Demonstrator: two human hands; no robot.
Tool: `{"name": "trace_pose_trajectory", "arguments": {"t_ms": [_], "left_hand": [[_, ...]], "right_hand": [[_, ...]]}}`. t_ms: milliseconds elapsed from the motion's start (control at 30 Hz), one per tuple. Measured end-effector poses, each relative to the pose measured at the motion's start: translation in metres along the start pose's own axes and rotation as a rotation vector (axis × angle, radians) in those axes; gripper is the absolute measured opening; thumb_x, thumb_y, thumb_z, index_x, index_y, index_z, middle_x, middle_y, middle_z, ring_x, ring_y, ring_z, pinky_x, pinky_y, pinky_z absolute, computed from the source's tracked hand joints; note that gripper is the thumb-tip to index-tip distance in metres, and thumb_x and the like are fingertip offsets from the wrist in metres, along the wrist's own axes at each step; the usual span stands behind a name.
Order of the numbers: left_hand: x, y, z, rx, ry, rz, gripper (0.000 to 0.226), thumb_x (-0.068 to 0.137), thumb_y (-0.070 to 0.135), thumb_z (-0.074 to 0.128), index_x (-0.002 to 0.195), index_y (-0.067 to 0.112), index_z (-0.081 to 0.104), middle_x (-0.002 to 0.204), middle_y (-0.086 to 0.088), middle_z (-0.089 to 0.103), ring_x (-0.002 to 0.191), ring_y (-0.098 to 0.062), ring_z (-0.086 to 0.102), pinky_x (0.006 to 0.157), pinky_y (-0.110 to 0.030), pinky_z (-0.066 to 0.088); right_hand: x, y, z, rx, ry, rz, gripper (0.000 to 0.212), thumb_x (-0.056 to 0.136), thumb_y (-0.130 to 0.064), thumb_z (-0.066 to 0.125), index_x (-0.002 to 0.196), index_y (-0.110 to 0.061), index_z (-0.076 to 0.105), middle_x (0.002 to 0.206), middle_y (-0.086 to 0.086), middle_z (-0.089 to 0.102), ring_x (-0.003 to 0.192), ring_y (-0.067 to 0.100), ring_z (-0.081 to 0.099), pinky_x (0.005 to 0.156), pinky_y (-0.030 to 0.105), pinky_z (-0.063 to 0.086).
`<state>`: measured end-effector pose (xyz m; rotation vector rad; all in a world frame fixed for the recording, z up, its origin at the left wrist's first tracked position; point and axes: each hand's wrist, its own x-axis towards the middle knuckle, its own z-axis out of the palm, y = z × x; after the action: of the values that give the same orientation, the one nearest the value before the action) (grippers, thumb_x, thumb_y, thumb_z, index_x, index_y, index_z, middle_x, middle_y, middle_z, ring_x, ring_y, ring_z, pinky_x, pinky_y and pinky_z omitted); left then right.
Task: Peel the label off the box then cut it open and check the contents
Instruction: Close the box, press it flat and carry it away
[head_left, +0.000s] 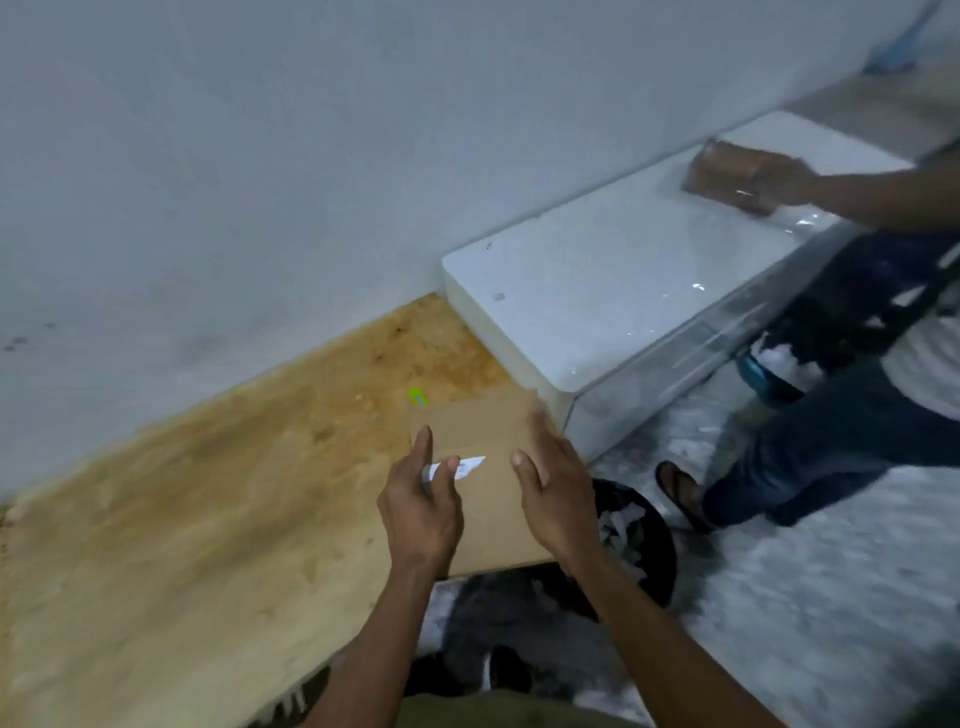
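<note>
**Label partly under the fingers, box not yet cut**

Fingers (427, 453) of my left hand (421, 512) are lying fairly straight over the left end of the white label (470, 466), low in the centre of the frame; the blur keeps me from telling whether they are pinching its edge or only touching it. I am reading the label as mostly stuck down, so I judge the peeling as barely begun at best.

Moving right, the brown box (480, 434) is sitting at the edge of the wooden tabletop (208, 493), its flaps looking closed. My right hand (553, 496) is hovering relaxed along the box's right side, fingers extended, grasping nothing.

Just above the box, a green-tipped tool (417, 397), possibly the cutter, is lying untouched on the wood. Cutting and checking the contents are both remaining.

Further right, a white foam block (597, 291) is resting against the wall, and at the upper right another person's hand (774, 179) is holding a second package (727, 166).
</note>
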<state>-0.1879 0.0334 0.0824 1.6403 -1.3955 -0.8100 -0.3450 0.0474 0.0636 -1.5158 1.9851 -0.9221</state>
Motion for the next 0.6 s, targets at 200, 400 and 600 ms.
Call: {"name": "trace_pose_trajectory", "arguments": {"t_ms": [200, 400, 600], "left_hand": [[-0.024, 0.009, 0.037, 0.002, -0.308, 0.107, 0.043, 0.088, 0.034, 0.073, 0.129, 0.018, 0.066, 0.089, -0.016, 0.071, 0.08, -0.031, 0.067, 0.077, -0.034, 0.049], [-0.048, -0.012, 0.05, 0.133, -0.733, 0.248, 0.052, 0.096, 0.023, 0.061, 0.146, 0.017, 0.048, 0.131, -0.016, 0.061, 0.117, -0.033, 0.06, 0.09, -0.029, 0.045], [-0.077, -0.022, 0.057, 0.248, -0.86, 0.251, 0.061, 0.096, 0.025, 0.057, 0.152, 0.015, 0.035, 0.133, -0.025, 0.051, 0.113, -0.043, 0.056, 0.081, -0.03, 0.038]], "right_hand": [[-0.074, 0.036, -0.032, 0.157, 0.223, 0.28, 0.064, 0.092, -0.033, 0.054, 0.151, -0.025, 0.032, 0.139, 0.007, 0.051, 0.119, 0.017, 0.053, 0.091, 0.015, 0.033], [-0.117, 0.061, -0.035, 0.032, 0.392, 0.558, 0.048, 0.099, -0.029, 0.053, 0.145, -0.021, 0.044, 0.14, 0.007, 0.053, 0.125, 0.027, 0.054, 0.093, 0.013, 0.031], [-0.16, 0.06, -0.03, 0.037, 0.344, 0.628, 0.053, 0.1, -0.035, 0.047, 0.15, -0.023, 0.035, 0.15, 0.007, 0.043, 0.135, 0.025, 0.043, 0.102, 0.025, 0.037]]}}
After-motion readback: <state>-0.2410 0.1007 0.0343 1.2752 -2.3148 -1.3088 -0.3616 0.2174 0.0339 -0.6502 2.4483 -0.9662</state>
